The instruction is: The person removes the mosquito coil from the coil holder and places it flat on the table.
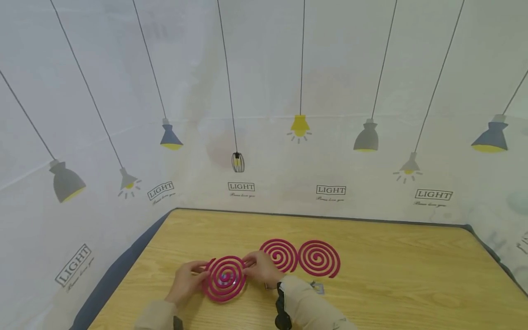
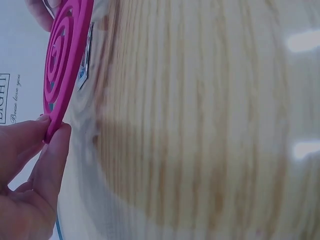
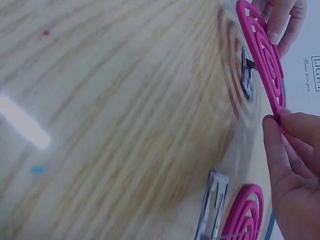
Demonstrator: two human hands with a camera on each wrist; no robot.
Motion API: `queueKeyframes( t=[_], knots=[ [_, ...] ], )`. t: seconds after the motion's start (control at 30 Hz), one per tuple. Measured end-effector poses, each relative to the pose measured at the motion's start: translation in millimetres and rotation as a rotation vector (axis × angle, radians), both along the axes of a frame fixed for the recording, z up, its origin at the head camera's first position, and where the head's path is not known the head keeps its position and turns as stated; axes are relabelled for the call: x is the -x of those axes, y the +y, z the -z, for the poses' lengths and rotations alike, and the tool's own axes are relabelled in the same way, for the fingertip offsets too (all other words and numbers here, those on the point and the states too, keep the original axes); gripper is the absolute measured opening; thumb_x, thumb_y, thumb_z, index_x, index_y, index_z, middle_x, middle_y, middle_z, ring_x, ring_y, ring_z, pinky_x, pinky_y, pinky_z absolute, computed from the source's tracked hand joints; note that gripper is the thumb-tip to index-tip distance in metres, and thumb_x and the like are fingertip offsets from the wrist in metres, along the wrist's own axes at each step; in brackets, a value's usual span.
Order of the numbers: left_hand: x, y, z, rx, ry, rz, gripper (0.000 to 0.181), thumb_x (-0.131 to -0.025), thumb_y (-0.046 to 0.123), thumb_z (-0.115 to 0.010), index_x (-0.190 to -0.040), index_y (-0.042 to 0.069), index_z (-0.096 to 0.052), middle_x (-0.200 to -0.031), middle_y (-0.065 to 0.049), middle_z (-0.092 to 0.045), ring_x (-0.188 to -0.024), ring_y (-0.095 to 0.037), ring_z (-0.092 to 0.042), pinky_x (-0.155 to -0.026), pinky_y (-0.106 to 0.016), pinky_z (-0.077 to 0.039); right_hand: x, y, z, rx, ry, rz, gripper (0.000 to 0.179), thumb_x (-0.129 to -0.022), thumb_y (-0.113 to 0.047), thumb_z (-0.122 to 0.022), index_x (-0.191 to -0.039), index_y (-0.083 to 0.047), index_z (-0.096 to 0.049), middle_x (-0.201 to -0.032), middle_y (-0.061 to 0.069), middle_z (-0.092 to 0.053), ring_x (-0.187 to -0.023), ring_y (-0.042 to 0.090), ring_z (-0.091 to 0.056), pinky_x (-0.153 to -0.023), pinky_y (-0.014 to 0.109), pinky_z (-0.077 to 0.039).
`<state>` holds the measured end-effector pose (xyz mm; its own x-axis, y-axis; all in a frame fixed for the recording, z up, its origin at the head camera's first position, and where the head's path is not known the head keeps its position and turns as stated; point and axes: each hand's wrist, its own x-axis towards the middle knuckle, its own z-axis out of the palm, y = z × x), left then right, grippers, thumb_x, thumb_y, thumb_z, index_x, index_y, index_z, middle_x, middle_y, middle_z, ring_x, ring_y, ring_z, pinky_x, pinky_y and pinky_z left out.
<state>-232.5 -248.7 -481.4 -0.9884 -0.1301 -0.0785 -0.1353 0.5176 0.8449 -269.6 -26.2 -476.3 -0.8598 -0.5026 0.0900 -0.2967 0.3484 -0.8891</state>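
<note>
A pink mosquito coil (image 1: 226, 277) is held up off the wooden table between both hands. My left hand (image 1: 186, 280) pinches its left edge between thumb and fingers. The right hand (image 1: 264, 269) pinches the opposite edge the same way. Below the coil lies a small metal coil stand (image 3: 246, 75), with a prong raised toward the coil's middle. It is hard to tell whether the prong touches the coil. Beyond the right hand, two more pink coils lie flat side by side, one partly covered by that hand (image 1: 278, 255), the other coil (image 1: 319, 257) in full view.
Another flat metal stand (image 3: 212, 205) lies on the table near the right hand, beside a coil (image 3: 235, 215). The wooden table (image 1: 392, 270) reaches back to a white curtain (image 1: 268, 91) printed with lamps. Tiny red and blue specks dot the tabletop.
</note>
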Motion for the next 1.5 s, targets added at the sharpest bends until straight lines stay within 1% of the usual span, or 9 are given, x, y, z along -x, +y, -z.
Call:
queueKeyframes(
  t=[0.1,0.17,0.3,0.5,0.73,0.9,1.1,1.27,1.5],
  knots=[
    [1.0,4.5,-0.3,-0.022,-0.004,0.008,0.029,-0.080,-0.001,-0.060,-0.108,-0.007,-0.057,-0.086,-0.013,-0.058,-0.068,-0.015,-0.057,-0.056,-0.027,-0.052,0.5,5,-1.7,-0.022,0.013,0.000,0.022,-0.077,0.003,-0.063,-0.097,0.009,-0.060,-0.086,0.017,-0.062,-0.080,0.026,-0.059,-0.064,0.025,-0.049],
    [1.5,7.9,-0.5,-0.050,-0.021,0.009,0.030,-0.080,-0.001,-0.059,-0.109,-0.006,-0.056,-0.088,-0.013,-0.057,-0.068,-0.015,-0.057,-0.057,-0.028,-0.052,1.1,8,-1.9,-0.037,0.026,-0.002,0.022,-0.077,0.002,-0.063,-0.097,0.010,-0.060,-0.086,0.017,-0.062,-0.080,0.026,-0.059,-0.064,0.025,-0.050],
    [2.2,14.1,-0.8,-0.079,-0.032,0.011,0.031,-0.080,0.000,-0.059,-0.110,-0.006,-0.055,-0.089,-0.014,-0.056,-0.067,-0.014,-0.057,-0.056,-0.028,-0.052,2.7,13,-1.3,-0.060,0.034,0.012,0.022,-0.077,0.002,-0.064,-0.097,0.008,-0.060,-0.085,0.016,-0.062,-0.079,0.024,-0.059,-0.063,0.024,-0.050],
    [2.3,21.6,-1.6,-0.093,0.008,0.022,0.029,-0.080,-0.001,-0.060,-0.108,-0.008,-0.056,-0.086,-0.014,-0.056,-0.066,-0.014,-0.057,-0.056,-0.029,-0.053,5.9,20,0.2,-0.086,0.022,0.026,0.024,-0.076,0.000,-0.065,-0.099,0.006,-0.060,-0.085,0.013,-0.063,-0.077,0.021,-0.059,-0.062,0.024,-0.049],
    [4.2,28.2,0.3,-0.088,0.030,0.063,0.029,-0.080,-0.001,-0.060,-0.108,-0.008,-0.057,-0.084,-0.012,-0.056,-0.068,-0.015,-0.058,-0.056,-0.029,-0.053,5.5,31,-4.7,-0.125,0.062,-0.009,0.028,-0.077,0.000,-0.065,-0.102,0.008,-0.058,-0.087,0.016,-0.061,-0.080,0.025,-0.059,-0.065,0.028,-0.050],
    [4.5,32.1,2.8,-0.099,0.048,0.085,0.027,-0.079,-0.002,-0.060,-0.106,-0.008,-0.057,-0.082,-0.012,-0.056,-0.068,-0.016,-0.058,-0.056,-0.028,-0.053,4.2,38,-8.0,-0.145,0.054,-0.025,0.028,-0.078,-0.001,-0.064,-0.105,0.008,-0.058,-0.089,0.014,-0.060,-0.082,0.024,-0.058,-0.067,0.028,-0.050],
    [4.4,34.1,2.1,-0.085,0.039,0.111,0.028,-0.080,-0.001,-0.060,-0.107,-0.008,-0.056,-0.084,-0.012,-0.056,-0.069,-0.015,-0.058,-0.057,-0.027,-0.053,2.6,41,-6.6,-0.151,0.085,-0.029,0.028,-0.078,0.000,-0.064,-0.104,0.009,-0.058,-0.088,0.016,-0.061,-0.081,0.024,-0.058,-0.066,0.028,-0.050],
    [4.3,35.5,2.6,-0.095,0.025,0.132,0.028,-0.081,-0.001,-0.059,-0.108,-0.008,-0.056,-0.084,-0.012,-0.056,-0.068,-0.015,-0.057,-0.057,-0.027,-0.053,2.1,42,-4.2,-0.161,0.096,-0.018,0.028,-0.077,0.000,-0.065,-0.103,0.009,-0.058,-0.087,0.015,-0.061,-0.080,0.025,-0.058,-0.067,0.028,-0.050],
    [4.8,37.3,2.8,-0.090,0.009,0.126,0.028,-0.081,-0.001,-0.059,-0.108,-0.007,-0.056,-0.085,-0.012,-0.055,-0.068,-0.014,-0.056,-0.057,-0.027,-0.053,2.5,44,-0.9,-0.173,0.111,0.000,0.026,-0.078,-0.003,-0.064,-0.102,0.007,-0.059,-0.087,0.013,-0.061,-0.081,0.024,-0.058,-0.067,0.028,-0.049]
  ],
)
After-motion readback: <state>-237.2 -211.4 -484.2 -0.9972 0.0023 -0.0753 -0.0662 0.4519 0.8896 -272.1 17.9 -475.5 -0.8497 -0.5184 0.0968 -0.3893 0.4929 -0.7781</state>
